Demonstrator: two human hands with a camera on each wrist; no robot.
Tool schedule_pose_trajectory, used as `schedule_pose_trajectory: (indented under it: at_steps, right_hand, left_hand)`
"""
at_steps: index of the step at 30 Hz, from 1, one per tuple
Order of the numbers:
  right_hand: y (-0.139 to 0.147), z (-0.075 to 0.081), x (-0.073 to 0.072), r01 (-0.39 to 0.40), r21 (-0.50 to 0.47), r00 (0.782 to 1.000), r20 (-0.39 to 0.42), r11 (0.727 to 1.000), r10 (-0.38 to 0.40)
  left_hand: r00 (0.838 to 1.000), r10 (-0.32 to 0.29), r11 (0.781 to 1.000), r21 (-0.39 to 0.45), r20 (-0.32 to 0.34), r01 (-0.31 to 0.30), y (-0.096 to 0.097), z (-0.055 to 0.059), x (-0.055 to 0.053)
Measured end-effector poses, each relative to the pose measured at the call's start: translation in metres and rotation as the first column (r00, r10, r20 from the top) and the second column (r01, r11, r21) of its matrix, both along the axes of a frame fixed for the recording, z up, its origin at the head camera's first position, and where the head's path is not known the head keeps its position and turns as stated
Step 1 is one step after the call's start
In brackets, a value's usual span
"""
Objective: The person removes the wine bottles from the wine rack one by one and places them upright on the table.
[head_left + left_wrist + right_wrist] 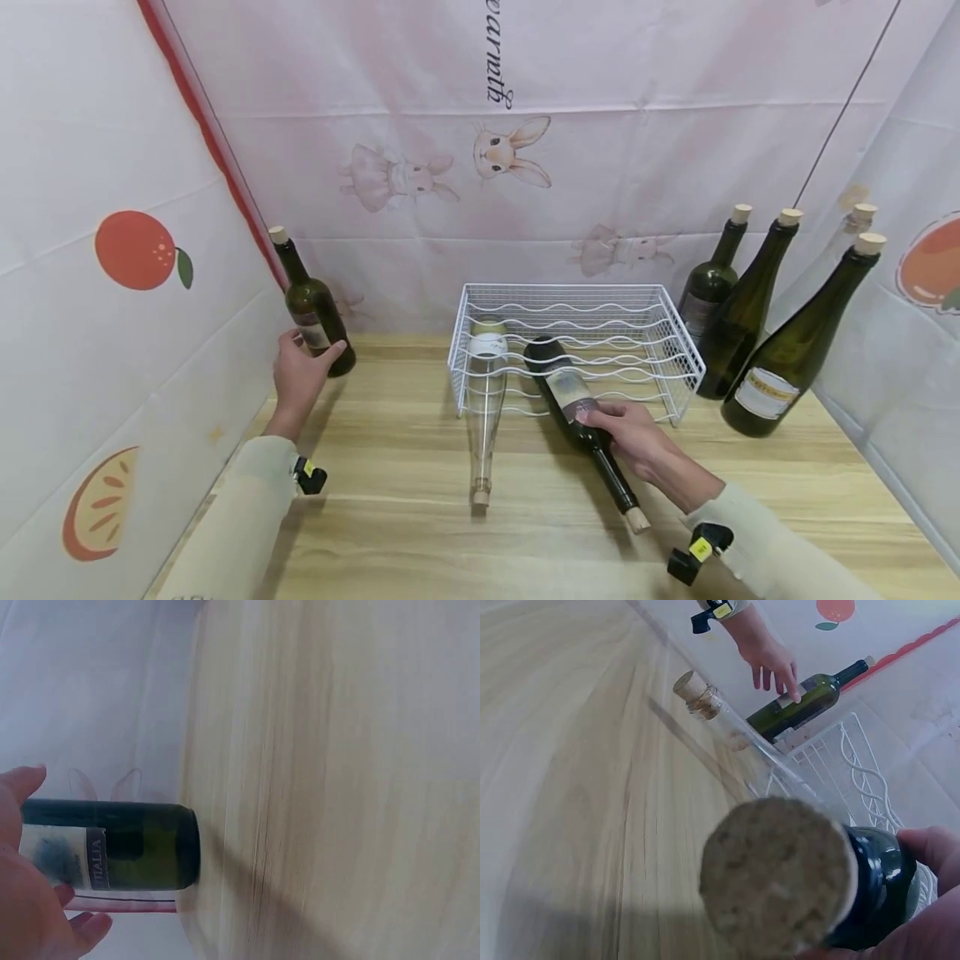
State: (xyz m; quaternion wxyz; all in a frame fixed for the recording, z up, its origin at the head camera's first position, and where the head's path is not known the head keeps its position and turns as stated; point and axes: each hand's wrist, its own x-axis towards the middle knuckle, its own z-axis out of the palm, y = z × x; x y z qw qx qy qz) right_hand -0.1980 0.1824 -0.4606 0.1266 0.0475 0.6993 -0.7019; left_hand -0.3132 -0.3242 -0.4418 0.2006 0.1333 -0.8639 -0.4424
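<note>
On the left, a dark green wine bottle (pixel 309 300) with a cork stands upright on the wooden table. My left hand (pixel 300 375) is around its lower part, thumb and fingers spread to either side of the label; in the left wrist view the thumb sits apart from the glass of this bottle (pixel 150 847). My right hand (pixel 633 433) grips a second dark wine bottle (pixel 570 392) near its shoulder. That bottle slants with its base in the white wire rack (pixel 562 287) and its cork (pixel 780 877) towards me. Beside it, a clear bottle (pixel 486 417) lies in the rack, neck forward.
At the right of the rack several corked bottles stand close together, among them a labelled green bottle (pixel 802 342) in front and a clear one (pixel 817 258) behind. Printed cloth walls (pixel 420 75) enclose the table (pixel 397 500) at the back and sides.
</note>
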Motion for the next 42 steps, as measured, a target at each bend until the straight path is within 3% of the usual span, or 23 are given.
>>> schedule_pose_trajectory:
  at_steps: [4, 14, 21, 30, 38, 42]
  right_hand:
    - [0.006, 0.002, 0.004, 0.009, 0.057, 1.000, -0.004, 0.998, -0.009]
    - [0.016, 0.004, 0.015, 0.013, 0.143, 0.999, -0.048, 0.990, -0.006]
    - [0.020, 0.002, 0.018, 0.002, 0.159, 0.997, -0.082, 0.987, 0.011]
    - [0.025, 0.001, 0.023, -0.017, 0.192, 0.995, -0.095, 0.981, 0.036]
    - [0.031, 0.000, 0.027, -0.026, 0.263, 0.989, -0.136, 0.964, 0.064]
    - [0.034, 0.002, 0.028, -0.029, 0.341, 0.982, -0.164, 0.940, 0.090]
  left_hand:
    - [0.999, 0.010, 0.998, -0.061, -0.041, -0.012, 0.005, 0.003, 0.004]
    - [0.999, 0.023, 0.985, -0.167, -0.044, -0.030, 0.016, 0.011, 0.014]
    - [0.998, 0.000, 0.975, -0.221, -0.065, -0.015, 0.024, 0.012, 0.019]
    - [0.992, -0.051, 0.947, -0.322, -0.115, 0.011, 0.035, 0.014, 0.018]
    - [0.968, -0.162, 0.911, -0.405, -0.193, 0.071, 0.058, 0.023, 0.023]
    - [0.939, -0.228, 0.884, -0.459, -0.258, 0.089, 0.072, 0.026, 0.026]
